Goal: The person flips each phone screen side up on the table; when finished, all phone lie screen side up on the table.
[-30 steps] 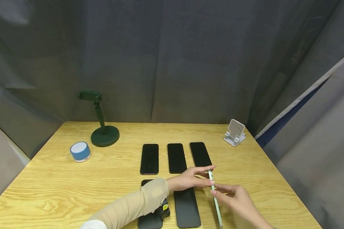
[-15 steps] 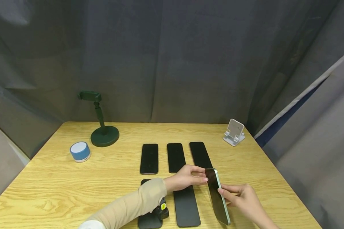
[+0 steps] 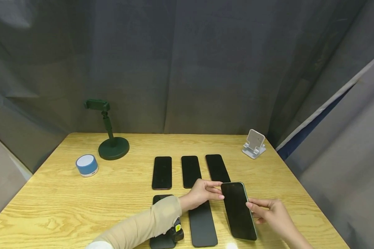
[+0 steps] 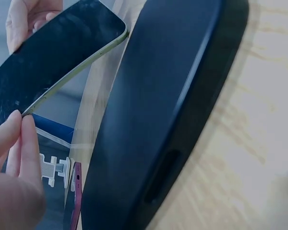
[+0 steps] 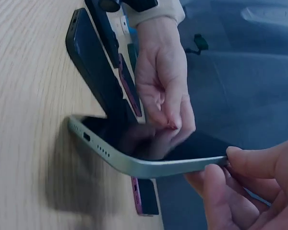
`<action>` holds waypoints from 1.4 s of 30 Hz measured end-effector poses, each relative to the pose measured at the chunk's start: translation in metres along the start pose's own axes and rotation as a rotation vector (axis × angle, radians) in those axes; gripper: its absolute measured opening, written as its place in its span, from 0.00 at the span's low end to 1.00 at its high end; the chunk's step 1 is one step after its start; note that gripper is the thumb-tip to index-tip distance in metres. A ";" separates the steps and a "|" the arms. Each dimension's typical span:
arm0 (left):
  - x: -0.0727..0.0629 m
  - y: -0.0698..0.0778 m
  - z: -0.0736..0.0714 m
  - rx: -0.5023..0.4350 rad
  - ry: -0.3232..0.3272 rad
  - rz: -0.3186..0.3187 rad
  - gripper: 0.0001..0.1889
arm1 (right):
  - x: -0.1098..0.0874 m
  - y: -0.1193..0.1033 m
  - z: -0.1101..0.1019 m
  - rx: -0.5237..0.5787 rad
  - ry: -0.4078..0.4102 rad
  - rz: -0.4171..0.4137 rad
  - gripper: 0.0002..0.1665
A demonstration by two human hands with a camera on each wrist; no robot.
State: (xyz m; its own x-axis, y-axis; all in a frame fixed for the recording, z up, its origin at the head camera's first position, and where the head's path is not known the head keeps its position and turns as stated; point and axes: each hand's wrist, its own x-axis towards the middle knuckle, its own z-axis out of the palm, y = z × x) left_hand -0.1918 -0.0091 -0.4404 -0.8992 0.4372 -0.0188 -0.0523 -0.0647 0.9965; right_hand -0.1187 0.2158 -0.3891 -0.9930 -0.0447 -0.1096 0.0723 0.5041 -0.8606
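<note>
Surface (image 3: 112, 193): yellowish, with wavy wood grain; straight back edge, sides spreading toward the viewer; paler in both wrist views.
Back cloth (image 3: 174, 69): dark grey, spanning the whole rear, with a vertical crease near its middle.
Left cloth (image 3: 25, 128): dark grey, loosely creased, reaching down beside the surface.
Lower left corner: a pale greyish panel (image 3: 3, 180) with a light sloping edge.
Right cloth (image 3: 346, 166): lighter grey, softly rippled, topped by a pale diagonal border.
Blue strip (image 3: 296, 143): dark, wedge-shaped, beneath that border.
Light: whitish sheen high on the left; a small white glint (image 3: 232, 245) on the near surface.
</note>
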 end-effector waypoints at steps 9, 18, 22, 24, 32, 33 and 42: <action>-0.001 0.001 0.000 0.025 0.037 0.018 0.23 | 0.011 0.014 -0.001 0.024 -0.034 0.000 0.22; -0.001 -0.002 0.006 0.084 0.098 -0.009 0.21 | 0.028 0.034 0.004 0.015 -0.057 0.045 0.23; 0.001 -0.003 0.007 0.150 0.128 -0.026 0.20 | 0.034 0.040 0.008 -0.001 -0.038 0.069 0.21; 0.001 -0.004 0.007 0.165 0.136 -0.045 0.20 | 0.037 0.041 0.011 0.006 -0.023 0.108 0.20; -0.003 -0.002 0.004 0.174 0.110 -0.121 0.20 | 0.042 0.044 0.022 0.059 0.020 0.182 0.16; -0.004 -0.001 0.004 0.189 0.103 -0.127 0.20 | 0.042 0.045 0.023 0.056 0.013 0.170 0.16; -0.011 0.006 0.005 0.258 -0.004 -0.213 0.28 | 0.043 0.048 0.023 -0.009 -0.045 0.100 0.16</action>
State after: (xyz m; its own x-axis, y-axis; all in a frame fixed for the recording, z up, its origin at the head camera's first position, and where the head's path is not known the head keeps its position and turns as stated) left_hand -0.1801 -0.0095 -0.4338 -0.8784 0.4196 -0.2286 -0.1262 0.2577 0.9580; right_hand -0.1556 0.2184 -0.4466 -0.9756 -0.0319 -0.2172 0.1700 0.5160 -0.8395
